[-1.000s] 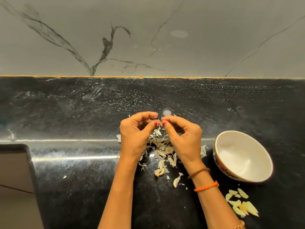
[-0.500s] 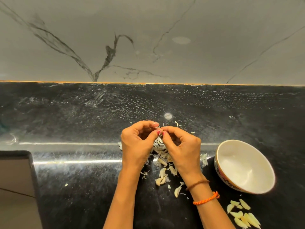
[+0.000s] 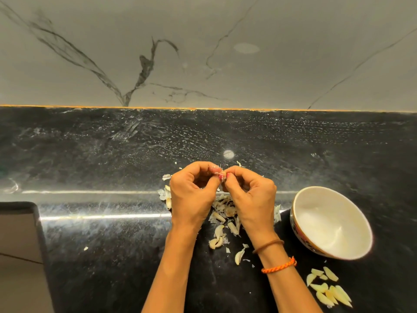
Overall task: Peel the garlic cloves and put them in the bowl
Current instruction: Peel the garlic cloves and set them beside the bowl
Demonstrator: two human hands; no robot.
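My left hand (image 3: pixel 191 195) and my right hand (image 3: pixel 250 197) meet above the black counter, both pinching one small garlic clove (image 3: pixel 222 175) between thumbs and fingertips; thin skin sticks out from it. Under the hands lies a heap of unpeeled cloves and papery skins (image 3: pixel 222 219). A white bowl (image 3: pixel 297 211) with a patterned outside stands to the right of my right hand, tilted toward me, and looks empty. Several peeled yellowish cloves (image 3: pixel 329 290) lie on the counter in front of the bowl.
The black stone counter (image 3: pixel 112 256) runs back to a grey marble wall (image 3: pixel 203 53). At the left its edge drops away beside a dark-rimmed grey surface (image 3: pixel 18 233). Loose skin scraps (image 3: pixel 165 177) lie left of the hands.
The hands stay together working the same clove; a thread of skin now shows at the fingertips. The view has shifted slightly; bowl and cloves have not moved.
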